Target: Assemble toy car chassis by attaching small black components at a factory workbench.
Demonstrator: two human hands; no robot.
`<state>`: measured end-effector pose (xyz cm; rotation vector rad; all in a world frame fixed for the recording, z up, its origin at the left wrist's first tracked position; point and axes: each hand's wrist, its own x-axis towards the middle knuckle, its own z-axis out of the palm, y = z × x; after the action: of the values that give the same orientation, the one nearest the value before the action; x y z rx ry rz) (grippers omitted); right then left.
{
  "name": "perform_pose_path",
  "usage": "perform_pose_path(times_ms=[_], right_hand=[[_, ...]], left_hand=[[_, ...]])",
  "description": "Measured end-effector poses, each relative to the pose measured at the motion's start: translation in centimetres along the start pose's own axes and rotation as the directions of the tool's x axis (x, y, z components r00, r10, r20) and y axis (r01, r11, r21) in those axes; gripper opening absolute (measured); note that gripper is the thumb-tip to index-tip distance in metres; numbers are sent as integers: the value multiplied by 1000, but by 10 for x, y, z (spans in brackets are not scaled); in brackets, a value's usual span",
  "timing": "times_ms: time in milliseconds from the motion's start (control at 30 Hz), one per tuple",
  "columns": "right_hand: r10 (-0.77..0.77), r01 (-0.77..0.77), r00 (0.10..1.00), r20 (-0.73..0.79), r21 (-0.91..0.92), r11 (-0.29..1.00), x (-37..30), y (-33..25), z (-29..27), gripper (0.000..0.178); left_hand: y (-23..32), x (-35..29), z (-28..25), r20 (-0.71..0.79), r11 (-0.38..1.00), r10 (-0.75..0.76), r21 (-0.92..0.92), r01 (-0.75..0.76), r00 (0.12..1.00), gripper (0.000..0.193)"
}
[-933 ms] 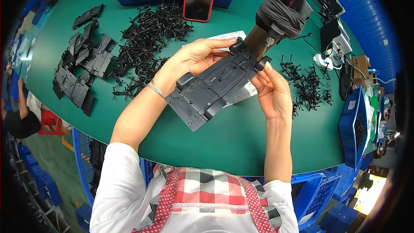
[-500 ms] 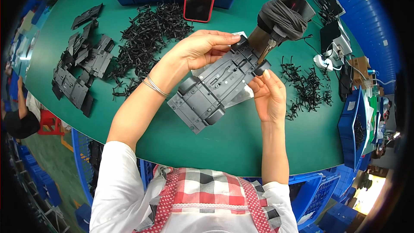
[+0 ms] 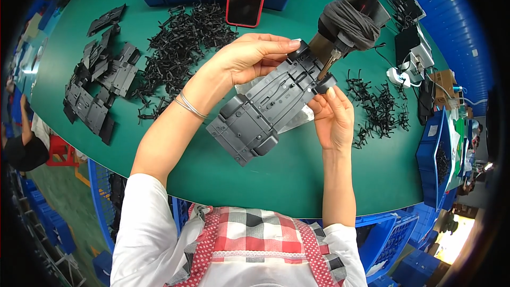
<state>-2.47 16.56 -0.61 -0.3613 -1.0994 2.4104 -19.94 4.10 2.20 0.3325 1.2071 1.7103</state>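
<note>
Moulded black plastic chassis plate (image 3: 270,100), frame centre, slanted. My left hand (image 3: 254,59) grips its top rounded corner, my right hand (image 3: 334,121) the one at right. Small marks on its face: illegible.

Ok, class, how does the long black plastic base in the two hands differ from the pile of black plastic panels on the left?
The long black base is one item; the panel pile holds several overlapping pieces. The left hand and right hand hold the base; the panel pile lies on the green table, untouched. The base has rounded bulges; the pile's panels look mostly flat. Both are black.
</note>
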Motion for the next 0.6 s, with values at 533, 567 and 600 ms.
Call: perform_pose_path(times_ms=[533,567,600], right_hand=[[8,-8,1000,21,10,1000,-1,-2,1,16],[8,-8,1000,21,10,1000,-1,-2,0,16],[4,-5,1000,21,18,1000,-2,-2,0,16]], left_hand=[[-2,-1,0,-11,1000,-10,-15,9,1000,38],[-1,-1,1,-8,1000,-9,-19,9,1000,37],[-2,-1,0,-8,1000,-9,-19,9,1000,37]])
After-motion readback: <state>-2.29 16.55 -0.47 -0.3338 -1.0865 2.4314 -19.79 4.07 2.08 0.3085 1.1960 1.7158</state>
